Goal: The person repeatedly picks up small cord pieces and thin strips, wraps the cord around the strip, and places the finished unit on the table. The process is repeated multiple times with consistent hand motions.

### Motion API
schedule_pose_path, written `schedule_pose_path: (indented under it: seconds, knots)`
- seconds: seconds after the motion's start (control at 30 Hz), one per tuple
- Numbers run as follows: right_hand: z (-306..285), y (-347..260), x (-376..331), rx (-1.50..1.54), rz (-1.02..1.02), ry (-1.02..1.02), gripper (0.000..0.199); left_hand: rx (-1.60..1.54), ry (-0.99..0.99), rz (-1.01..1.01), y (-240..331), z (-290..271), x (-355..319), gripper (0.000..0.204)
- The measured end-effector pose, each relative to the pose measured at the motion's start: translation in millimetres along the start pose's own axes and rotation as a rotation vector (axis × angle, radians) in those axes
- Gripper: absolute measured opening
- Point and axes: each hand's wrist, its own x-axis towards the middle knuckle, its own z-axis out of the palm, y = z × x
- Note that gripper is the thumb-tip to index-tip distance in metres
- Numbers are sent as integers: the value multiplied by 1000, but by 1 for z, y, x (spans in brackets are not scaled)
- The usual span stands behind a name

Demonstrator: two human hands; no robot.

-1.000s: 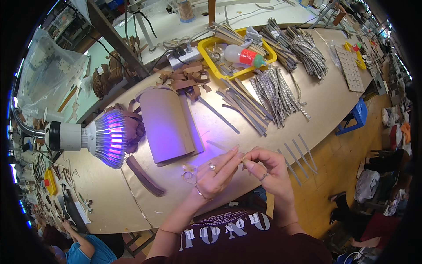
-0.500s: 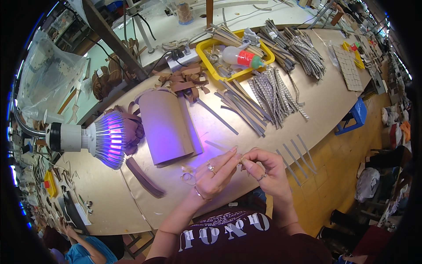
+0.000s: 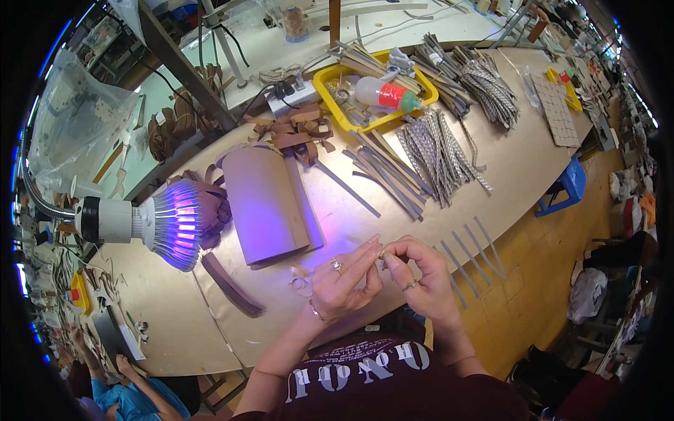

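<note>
The left hand (image 3: 342, 283) and right hand (image 3: 420, 275) meet fingertip to fingertip, pinching a tiny pale piece (image 3: 382, 254) between them above the tan wooden worktable (image 3: 519, 168). At ten o'clock lies a curled brown leather sheet (image 3: 265, 203); farther, at nine o'clock, a glowing purple lamp (image 3: 172, 223). Grey strips (image 3: 469, 254) lie at three o'clock.
</note>
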Motion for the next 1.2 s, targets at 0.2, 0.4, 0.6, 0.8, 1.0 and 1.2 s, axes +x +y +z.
schedule_pose_path:
  seconds: [0.2, 0.4, 0.6, 0.8, 1.0, 1.2]
  knots:
    - [2, -2, 1, -191, -57, 19, 8, -200, -30, -177, 2, -4, 3, 32]
    - [3, -2, 3, -310, -129, 6, 7, -431, -41, -455, 4, -6, 2, 22]
    - [5, 1, 3, -455, -183, 14, 9, -421, -99, -490, 3, -10, 6, 20]
    - [5, 3, 7, -647, -285, 9, 11, -403, -156, -532, -2, -13, 8, 18]
    - [5, 4, 7, -615, -265, -9, 12, -490, -162, -641, -4, -15, 7, 18]
    - [8, 0, 4, -401, -109, 5, 8, -324, -85, -494, 1, -12, 7, 21]
